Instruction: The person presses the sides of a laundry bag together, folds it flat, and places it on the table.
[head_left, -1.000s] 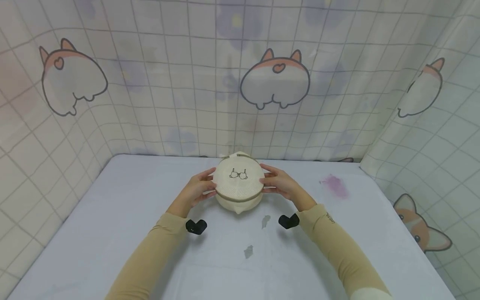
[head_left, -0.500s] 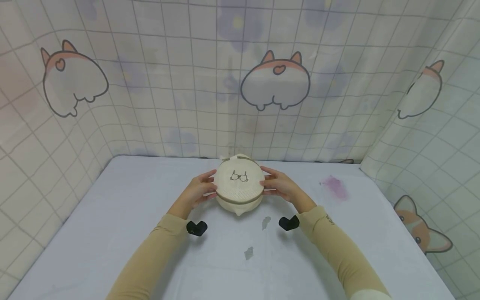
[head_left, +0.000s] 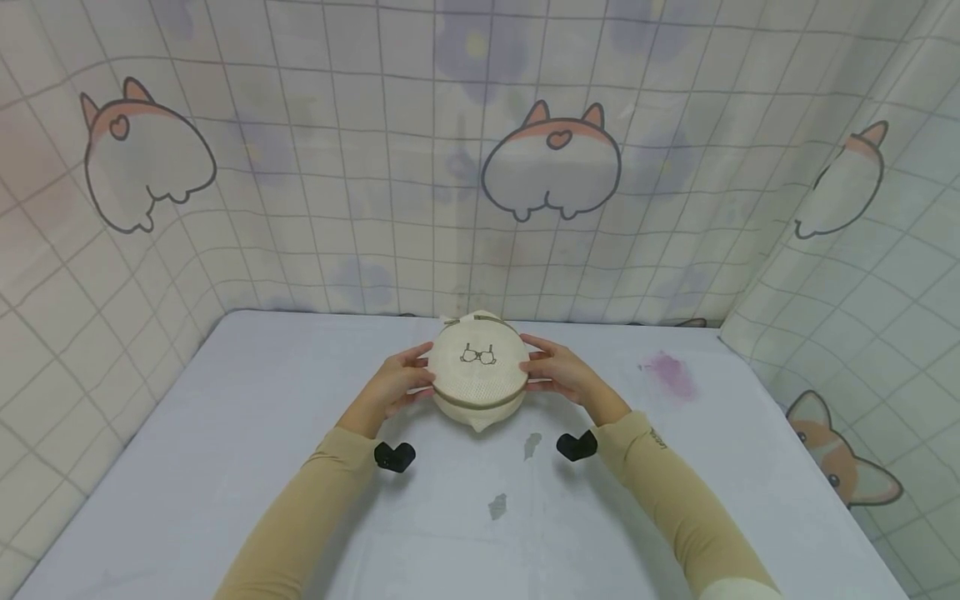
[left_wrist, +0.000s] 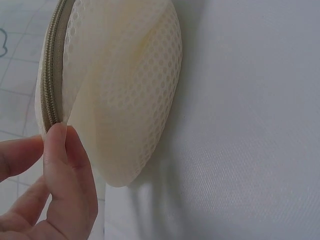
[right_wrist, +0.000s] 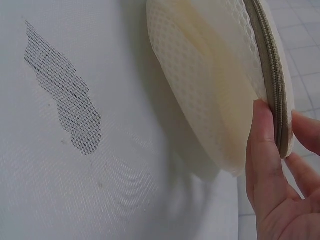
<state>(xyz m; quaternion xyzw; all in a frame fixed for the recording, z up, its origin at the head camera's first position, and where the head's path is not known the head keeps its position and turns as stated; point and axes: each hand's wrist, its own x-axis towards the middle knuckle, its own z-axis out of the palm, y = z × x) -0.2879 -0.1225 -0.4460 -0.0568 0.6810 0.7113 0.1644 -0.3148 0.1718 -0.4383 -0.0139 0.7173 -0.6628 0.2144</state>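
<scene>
A round cream mesh laundry bag point(head_left: 478, 382) with a bra outline printed on its top is held between both hands near the table's far edge. My left hand point(head_left: 392, 382) pinches its left rim; in the left wrist view the thumb and fingers meet at the brown zipper point(left_wrist: 51, 75). On the opposite rim, my right hand point(head_left: 564, 371) pinches the bag beside the same zipper band point(right_wrist: 272, 70). Soft honeycomb mesh point(left_wrist: 145, 95) bulges out below the zipper, creased and partly translucent. The bag's underside is hidden in the head view.
The white-covered table point(head_left: 300, 367) carries two grey patches point(head_left: 498, 506) in front of the bag and a pink stain point(head_left: 671, 374) to the right. Behind it hangs a checked curtain point(head_left: 420, 167) with cartoon corgi prints. Black wrist cameras point(head_left: 394, 457) sit on both wrists.
The bag and both hands sit slightly lower in the head view than a second ago, mostly along with a small shift of the whole view. Both hands keep their hold.
</scene>
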